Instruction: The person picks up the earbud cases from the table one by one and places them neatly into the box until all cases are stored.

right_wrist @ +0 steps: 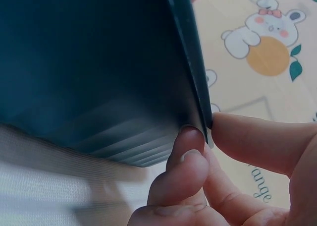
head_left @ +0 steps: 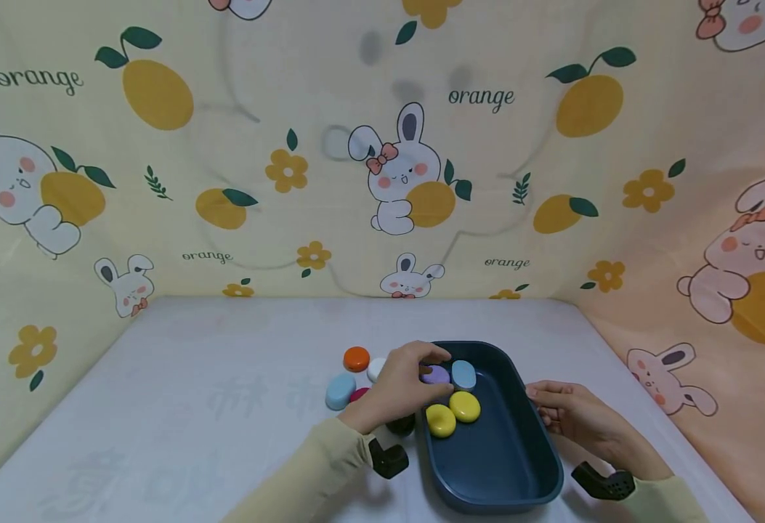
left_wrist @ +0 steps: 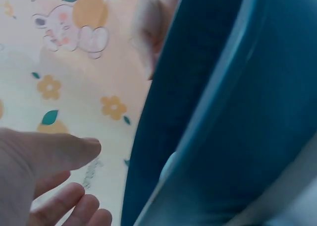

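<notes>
My right hand (head_left: 581, 418) pinches the right rim of a dark blue tray (head_left: 513, 450), thumb on one side of the rim and fingers on the other in the right wrist view. Over the tray's left edge is my left hand (head_left: 408, 381), its thumb and fingers spread apart around a glossy purple disc (head_left: 436, 375) in the head view. Nothing shows between those fingers in the left wrist view. Beside the purple disc in the tray are a light blue disc (head_left: 463, 375), a yellow disc (head_left: 465, 407) and another yellow disc (head_left: 441, 421).
On the white tabletop (head_left: 225, 407) left of the tray lie an orange disc (head_left: 357, 359), a light blue disc (head_left: 341, 391), a white disc (head_left: 375, 369), a crimson disc (head_left: 359, 394) and a black disc (head_left: 402, 425), some partly hidden by my left hand. Printed cloth (head_left: 330, 87) surrounds the table.
</notes>
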Available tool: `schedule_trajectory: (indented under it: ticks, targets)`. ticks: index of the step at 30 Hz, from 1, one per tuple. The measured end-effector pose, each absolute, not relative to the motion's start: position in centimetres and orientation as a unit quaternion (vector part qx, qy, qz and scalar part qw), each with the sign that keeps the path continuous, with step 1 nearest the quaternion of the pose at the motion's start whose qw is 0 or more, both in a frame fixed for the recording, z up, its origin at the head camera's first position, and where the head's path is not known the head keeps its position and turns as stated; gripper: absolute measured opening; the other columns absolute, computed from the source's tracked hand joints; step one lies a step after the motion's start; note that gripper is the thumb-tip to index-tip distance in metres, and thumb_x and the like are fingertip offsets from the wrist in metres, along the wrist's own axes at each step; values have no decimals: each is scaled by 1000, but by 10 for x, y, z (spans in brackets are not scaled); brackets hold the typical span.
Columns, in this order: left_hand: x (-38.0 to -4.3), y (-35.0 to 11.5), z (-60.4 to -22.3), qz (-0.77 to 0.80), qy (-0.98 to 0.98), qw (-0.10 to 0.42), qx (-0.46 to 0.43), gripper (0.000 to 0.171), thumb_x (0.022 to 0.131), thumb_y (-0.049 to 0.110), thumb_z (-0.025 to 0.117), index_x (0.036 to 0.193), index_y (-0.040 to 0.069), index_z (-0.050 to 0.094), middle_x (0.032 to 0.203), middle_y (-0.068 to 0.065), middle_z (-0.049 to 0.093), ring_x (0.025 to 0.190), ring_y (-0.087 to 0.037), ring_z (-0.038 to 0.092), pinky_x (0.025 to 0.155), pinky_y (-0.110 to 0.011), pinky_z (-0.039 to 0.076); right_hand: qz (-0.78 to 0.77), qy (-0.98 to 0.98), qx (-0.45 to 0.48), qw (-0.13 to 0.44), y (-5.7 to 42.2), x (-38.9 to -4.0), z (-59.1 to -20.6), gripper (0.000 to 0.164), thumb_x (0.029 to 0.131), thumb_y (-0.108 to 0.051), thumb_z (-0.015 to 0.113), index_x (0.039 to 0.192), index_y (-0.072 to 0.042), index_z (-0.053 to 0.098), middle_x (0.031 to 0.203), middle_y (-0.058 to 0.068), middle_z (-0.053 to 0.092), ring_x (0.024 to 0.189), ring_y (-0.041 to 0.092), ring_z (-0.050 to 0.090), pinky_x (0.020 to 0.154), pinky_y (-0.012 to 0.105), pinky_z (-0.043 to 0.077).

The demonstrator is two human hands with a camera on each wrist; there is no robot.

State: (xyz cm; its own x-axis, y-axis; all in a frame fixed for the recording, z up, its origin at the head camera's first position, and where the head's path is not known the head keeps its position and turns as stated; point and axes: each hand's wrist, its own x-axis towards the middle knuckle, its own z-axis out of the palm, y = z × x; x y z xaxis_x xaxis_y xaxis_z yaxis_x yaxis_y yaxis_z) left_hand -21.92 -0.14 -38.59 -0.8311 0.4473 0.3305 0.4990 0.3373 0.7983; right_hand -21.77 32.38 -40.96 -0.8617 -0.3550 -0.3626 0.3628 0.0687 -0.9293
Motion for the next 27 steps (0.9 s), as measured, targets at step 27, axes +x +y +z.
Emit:
schedule_trajectory:
  ticks: [27]
  targets:
    - [-215, -117, -389, -518, -842, 79, -130, 36, 84, 10, 79, 117, 8, 66, 118, -7, 64, 106, -25, 61, 89, -41, 53, -672, 691, -1, 265, 322, -218, -410, 27, 101, -28, 58, 116, -8, 68, 94, 2, 65, 80, 17, 55, 77, 29, 47]
